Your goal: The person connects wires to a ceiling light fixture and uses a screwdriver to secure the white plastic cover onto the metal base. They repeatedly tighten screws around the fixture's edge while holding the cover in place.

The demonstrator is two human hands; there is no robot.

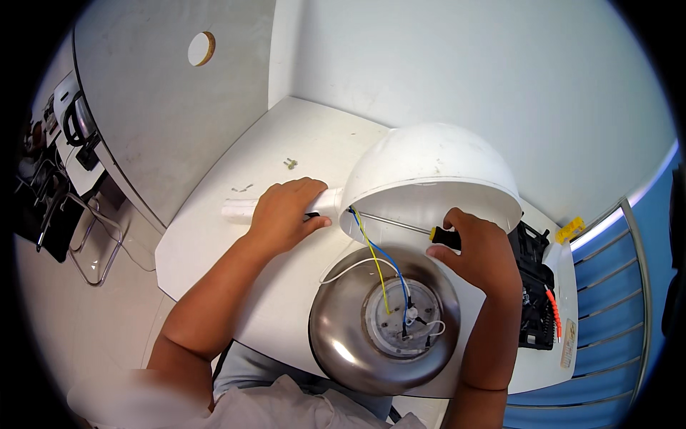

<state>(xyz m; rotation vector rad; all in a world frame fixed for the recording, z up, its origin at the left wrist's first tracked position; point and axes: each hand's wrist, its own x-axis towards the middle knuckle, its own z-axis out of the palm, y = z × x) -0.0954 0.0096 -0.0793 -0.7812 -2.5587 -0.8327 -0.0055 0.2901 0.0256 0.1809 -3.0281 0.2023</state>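
The left hand is closed around a white tube that juts sideways from a white dome; the tube's free end sticks out past the knuckles toward the left, lying just above the white worktop. The dome is tilted, its open mouth turned down and toward the person, so the hollow inside shows.

The right hand is wrapped around the black-and-yellow handle of a screwdriver. Its thin metal shaft runs left into the dome's mouth, toward the spot where the tube joins the shell (the tip itself is too small to make out).

Below the dome sits a round metal bowl, shiny and dark, resting at the near edge of the worktop. A grey disc with small fittings lies in its middle. Yellow and blue wires climb from the disc up into the dome near the screwdriver's shaft, and a white wire loops off over the bowl's left rim.

Two small screws lie on the worktop beyond the left hand, well apart from the dome. At the right edge a black tool case stands open beside the right forearm, with a row of orange-tipped bits along its side.
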